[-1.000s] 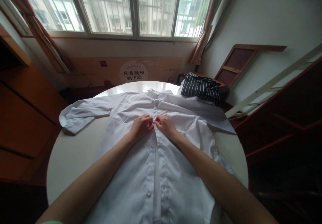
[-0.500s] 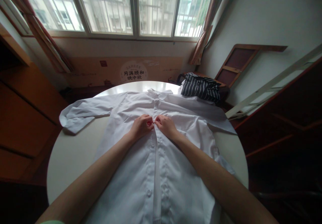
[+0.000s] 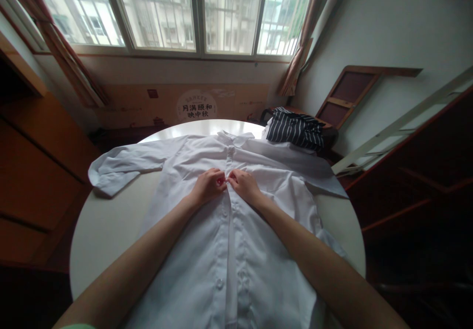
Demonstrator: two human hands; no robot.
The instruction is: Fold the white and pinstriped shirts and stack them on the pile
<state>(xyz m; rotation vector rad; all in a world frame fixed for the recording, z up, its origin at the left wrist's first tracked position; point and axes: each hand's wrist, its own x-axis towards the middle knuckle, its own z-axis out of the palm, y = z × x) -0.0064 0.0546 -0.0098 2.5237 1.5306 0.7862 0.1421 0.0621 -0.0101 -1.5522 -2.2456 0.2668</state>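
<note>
A white button-up shirt (image 3: pixel 192 250) lies front up across a round white table (image 3: pixel 99 240), collar at the far side and sleeves spread left and right. My left hand (image 3: pixel 210 184) pinches the shirt's front edge at chest height. Close against it, my right hand (image 3: pixel 242 183) pinches the opposite front edge, so the fingertips of both hands meet at the placket. Whatever button sits between them is hidden by the fingers. Below the hands the two front edges lie slightly apart, with a button (image 3: pixel 219 283) showing on the left one.
Black-and-white striped cloth (image 3: pixel 293 128) is piled on a chair beyond the table's far right edge. Behind the table, a printed cardboard panel (image 3: pixel 251 97) leans under the window. A wooden cabinet (image 3: pixel 40 171) stands on the left; a pale ladder-like frame (image 3: pixel 402 122) slants at right.
Almost nothing differs. Both hands stay pinched at the same spot on the placket, and the view has shifted only very slightly.
</note>
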